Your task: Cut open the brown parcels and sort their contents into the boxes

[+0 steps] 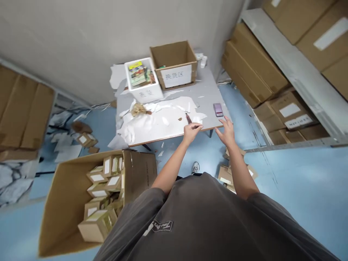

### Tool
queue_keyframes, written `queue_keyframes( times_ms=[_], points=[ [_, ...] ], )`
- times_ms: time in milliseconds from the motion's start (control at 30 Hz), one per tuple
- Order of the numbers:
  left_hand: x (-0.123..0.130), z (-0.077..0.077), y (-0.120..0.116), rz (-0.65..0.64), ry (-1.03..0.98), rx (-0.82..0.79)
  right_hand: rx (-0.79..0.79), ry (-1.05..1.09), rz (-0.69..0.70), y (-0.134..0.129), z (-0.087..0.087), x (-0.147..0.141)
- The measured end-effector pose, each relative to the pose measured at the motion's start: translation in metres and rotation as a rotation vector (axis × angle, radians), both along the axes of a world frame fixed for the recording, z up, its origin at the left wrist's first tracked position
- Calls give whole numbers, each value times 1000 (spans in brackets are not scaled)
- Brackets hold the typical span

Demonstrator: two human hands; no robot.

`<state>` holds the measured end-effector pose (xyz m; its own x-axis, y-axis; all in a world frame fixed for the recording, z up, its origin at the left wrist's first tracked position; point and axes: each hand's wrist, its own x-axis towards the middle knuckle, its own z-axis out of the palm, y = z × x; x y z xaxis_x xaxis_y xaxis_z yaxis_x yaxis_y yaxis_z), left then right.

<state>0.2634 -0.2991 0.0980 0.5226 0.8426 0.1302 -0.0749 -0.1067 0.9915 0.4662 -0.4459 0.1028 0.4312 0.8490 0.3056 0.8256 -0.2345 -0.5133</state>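
Note:
My left hand [190, 132] is at the front edge of the table [208, 83], its fingers closed in a pinch. Something thin and dark shows at the fingertips, too small to name. Just beyond this hand lies a slim, dark reddish object [188, 118]; whether the hand touches it I cannot tell. To the right, my right hand [227, 132] hovers by the table's corner with fingers apart and nothing in them. A small flat purple rectangular item [218, 110] lies on the table just past its fingertips.
Torn white paper [154, 127] and crumpled brown paper [138, 109] lie on the table. Behind them stand a white bin [146, 92] and an open carton [178, 77]. A large box [140, 166] of small parcels is at left; shelves [293, 72] at right. Parcels [225, 175] lie underfoot.

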Motion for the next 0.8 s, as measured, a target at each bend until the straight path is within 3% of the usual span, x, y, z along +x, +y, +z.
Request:
queue_keyframes(
  times_ms=[200, 400, 633, 800],
  points=[
    [-132, 12, 33, 194, -18, -9, -2, -10, 315, 100, 23, -132],
    [-292, 1, 40, 450, 28, -47, -27, 6, 610, 166, 23, -271],
    [-487, -22, 10, 759, 274, 50, -69, -20, 955, 216, 9, -437],
    [-581, -36, -26, 982, 363, 48, -88, -87, 1171, 241, 5, -546]
  ],
)
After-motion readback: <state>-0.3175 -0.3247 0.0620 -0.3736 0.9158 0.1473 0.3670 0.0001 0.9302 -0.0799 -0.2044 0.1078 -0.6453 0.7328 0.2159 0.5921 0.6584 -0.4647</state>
